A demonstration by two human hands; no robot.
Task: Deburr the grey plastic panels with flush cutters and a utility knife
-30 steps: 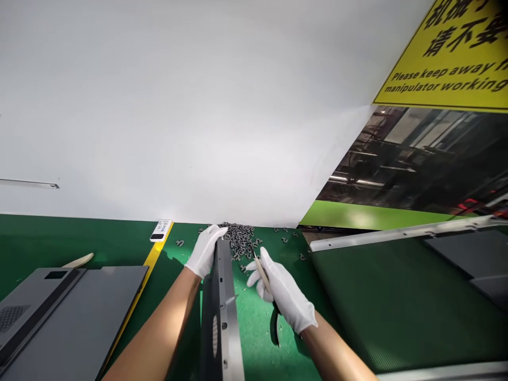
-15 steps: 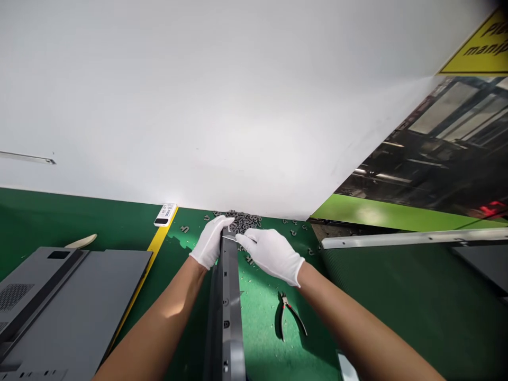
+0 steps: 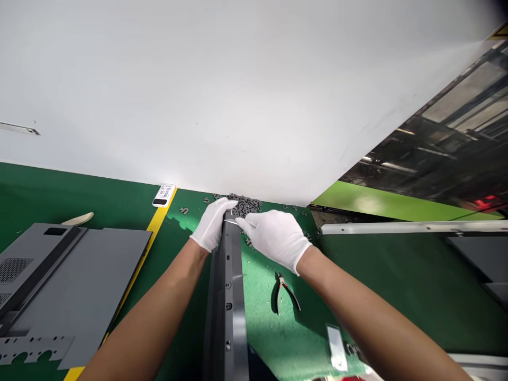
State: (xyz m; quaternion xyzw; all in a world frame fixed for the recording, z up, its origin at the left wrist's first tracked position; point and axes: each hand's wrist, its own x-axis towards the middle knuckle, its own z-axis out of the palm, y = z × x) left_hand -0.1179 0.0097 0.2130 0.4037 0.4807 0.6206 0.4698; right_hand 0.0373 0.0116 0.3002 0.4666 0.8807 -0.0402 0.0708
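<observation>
A long dark-grey metal panel (image 3: 235, 280) stands on edge between my arms, with holes along its narrow top face. Its far end is held by my left hand (image 3: 212, 223), white-gloved, fingers closed round the left side. My right hand (image 3: 277, 237), also in a white glove, is closed just right of that end. From its fingertips a thin pale blade-like piece (image 3: 230, 221) lies across the panel's top face; its handle, if any, is hidden in the glove. Just beyond both hands is a heap of small grey hook-shaped clips (image 3: 248, 205).
Red-and-black cutting pliers (image 3: 282, 291) lie right of the panel on the green mat (image 3: 270, 338). Flat grey panels (image 3: 91, 280) and a white labelled device (image 3: 164, 195) are at left. A white wall (image 3: 238, 95) rises behind; a conveyor belt (image 3: 381, 286) runs at right.
My view has tilted down slightly, so the bench sits higher in the picture and a bright metal plate shows at lower right. Both hands keep nearly the same place on the panel's far end.
</observation>
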